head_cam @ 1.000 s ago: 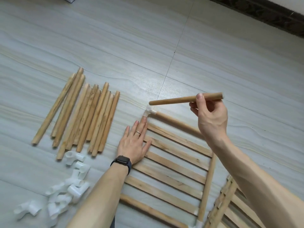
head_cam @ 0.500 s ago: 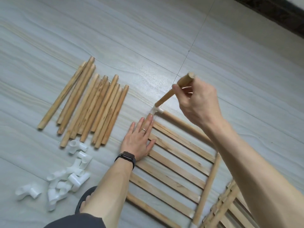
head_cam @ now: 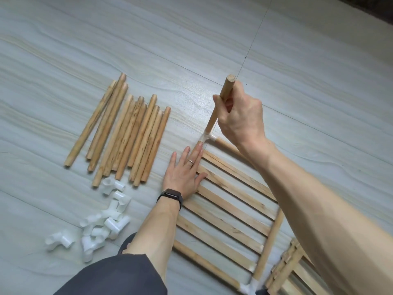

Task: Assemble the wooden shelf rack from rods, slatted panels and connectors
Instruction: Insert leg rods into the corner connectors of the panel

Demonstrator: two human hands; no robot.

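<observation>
Floor: pale grey streaked stone-look tile floor (head_cam: 297, 60), with everything lying on it.
Flat panel: light wooden slatted panel (head_cam: 229, 201) framed by round rods, lying flat in front of the person, its slats running diagonally toward lower right.
Loose rods: a row of round light-brown wooden rods (head_cam: 127, 133) lying side by side, left of the panel and apart from it.
Second panel: another wooden slatted panel (head_cam: 285, 271) at the lower right edge, just beside the flat panel's near corner (only partly in view).
Connector pile: a heap of white plastic tube connectors (head_cam: 106, 220) just below the loose rods.
Right hand: the right hand (head_cam: 240, 122) has its fingers curled round a single rod, with the thumb on its left side.
Left hand: the left hand (head_cam: 185, 171) lies palm down with straight, spread fingers pressing the flat panel's left edge, its fingertips just below the far corner and gripping nothing.
Held rod: short round wooden rod (head_cam: 219, 105), nearly upright and tilted, its lower end at the corner connector's socket; how deep it sits cannot be told.
Corner connector: white plastic three-way connector (head_cam: 207, 138) on the panel's far left corner, joining two frame rods.
Wristband: black band (head_cam: 171, 195) on the left wrist.
Ring: thin ring (head_cam: 190, 161) on a left finger.
</observation>
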